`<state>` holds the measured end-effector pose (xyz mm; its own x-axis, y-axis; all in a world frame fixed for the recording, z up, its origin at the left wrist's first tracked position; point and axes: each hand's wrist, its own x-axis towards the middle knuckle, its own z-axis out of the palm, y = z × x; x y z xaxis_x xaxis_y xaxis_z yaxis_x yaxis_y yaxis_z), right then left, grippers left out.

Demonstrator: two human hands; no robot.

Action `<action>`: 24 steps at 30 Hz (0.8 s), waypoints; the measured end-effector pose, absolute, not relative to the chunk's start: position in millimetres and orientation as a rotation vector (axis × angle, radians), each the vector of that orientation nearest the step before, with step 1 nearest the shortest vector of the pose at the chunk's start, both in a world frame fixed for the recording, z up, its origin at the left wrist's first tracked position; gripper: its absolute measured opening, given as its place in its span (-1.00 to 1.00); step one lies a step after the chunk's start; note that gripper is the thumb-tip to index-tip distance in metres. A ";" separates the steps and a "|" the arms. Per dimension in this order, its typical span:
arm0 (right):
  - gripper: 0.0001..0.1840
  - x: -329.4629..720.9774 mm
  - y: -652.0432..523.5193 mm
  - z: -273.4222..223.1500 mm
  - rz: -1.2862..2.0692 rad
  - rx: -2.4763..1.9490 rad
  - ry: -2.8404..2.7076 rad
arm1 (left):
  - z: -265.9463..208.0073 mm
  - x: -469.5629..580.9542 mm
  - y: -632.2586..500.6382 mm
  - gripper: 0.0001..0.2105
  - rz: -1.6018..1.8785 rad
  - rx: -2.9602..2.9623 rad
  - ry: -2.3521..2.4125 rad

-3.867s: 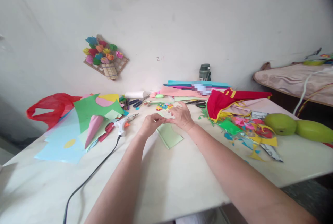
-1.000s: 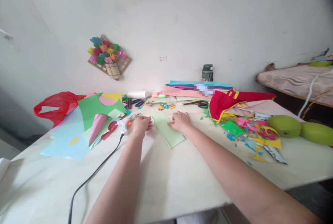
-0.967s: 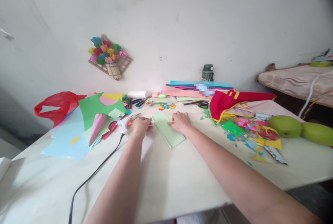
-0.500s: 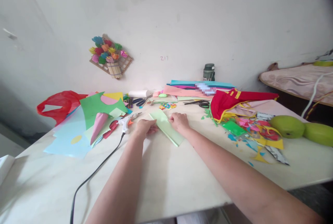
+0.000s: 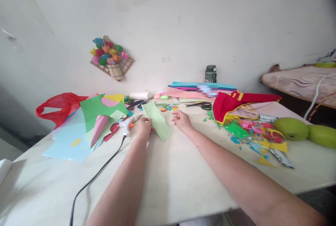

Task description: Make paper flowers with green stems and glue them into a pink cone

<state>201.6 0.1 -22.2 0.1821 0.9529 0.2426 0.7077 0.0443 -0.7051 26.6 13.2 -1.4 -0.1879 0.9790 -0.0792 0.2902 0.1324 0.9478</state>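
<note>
A strip of light green paper (image 5: pixel 158 122) stands tilted over the middle of the table, its long edges slanting down to the right. My left hand (image 5: pixel 145 127) grips its left edge, thumb and fingers closed on it. Just right of the paper, apart from it, is my right hand (image 5: pixel 181 119), its fingers loosely bent, parted and holding nothing. A white hot glue gun (image 5: pixel 126 125) lies close to the left of my left hand, its nozzle pointing toward the paper. Small colourful paper pieces (image 5: pixel 169 108) lie behind the strip.
Coloured sheets, a pink paper cone (image 5: pixel 99 129) and a red plastic bag (image 5: pixel 60 108) lie on the left. The glue gun's black cord (image 5: pixel 98 173) crosses the table front. Scissors (image 5: pixel 204 105) lie behind. Red cloth (image 5: pixel 228 105), paper scraps and green rounded objects (image 5: pixel 290 128) occupy the right.
The green paper has shifted left and turned to show a wider face. My right hand has let go of its right edge; my left hand has moved slightly left with it.
</note>
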 end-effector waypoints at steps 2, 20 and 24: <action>-0.64 206.8 0.4 -18.1 0.322 -1.775 -1.575 | -5.3 25.1 20.2 -0.90 1.102 1.293 1.684; -0.55 178.1 84.0 0.5 -0.042 -1.622 -2.393 | -7.4 31.4 12.7 -0.85 1.418 1.208 1.636; -0.52 173.6 92.2 -1.2 0.017 -1.598 -2.501 | -6.4 32.8 12.5 -0.85 1.406 1.182 1.640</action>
<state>173.6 92.2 -1.2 -0.4094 0.9016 0.1393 0.8997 0.4244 -0.1022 32.8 12.5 -6.4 -0.3684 0.9271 0.0692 0.2101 0.0106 0.9776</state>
